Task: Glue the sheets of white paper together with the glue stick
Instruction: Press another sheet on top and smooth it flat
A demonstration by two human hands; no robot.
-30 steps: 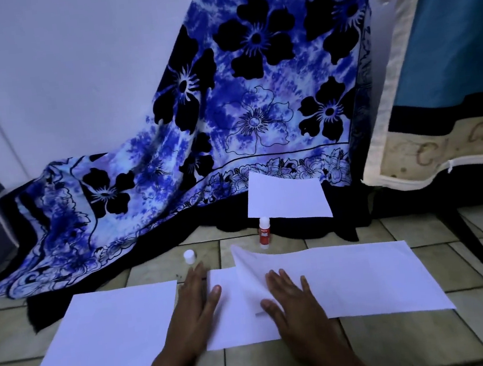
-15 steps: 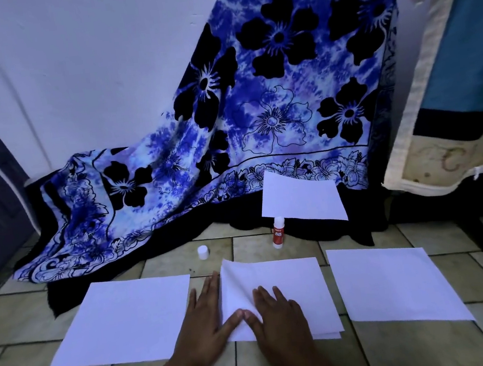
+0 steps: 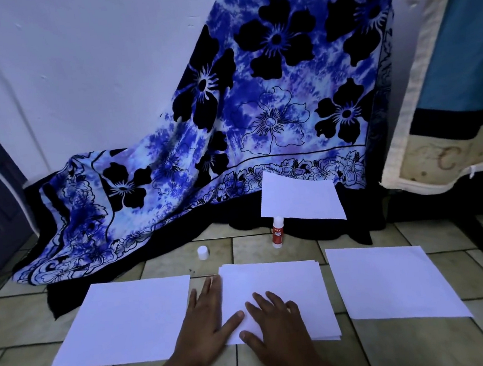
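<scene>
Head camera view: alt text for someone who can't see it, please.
The right hand lies flat on a stack of white paper on a tiled floor, the left hand at its edge; an uncapped glue stick stands behind.

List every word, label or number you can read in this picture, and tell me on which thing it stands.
Glue stick: white print on the red label, probably "GLUE STICK", but too small to be sure.
Paper sheets: blank, no text.
Flowered cloth: pattern only, no words.
</scene>
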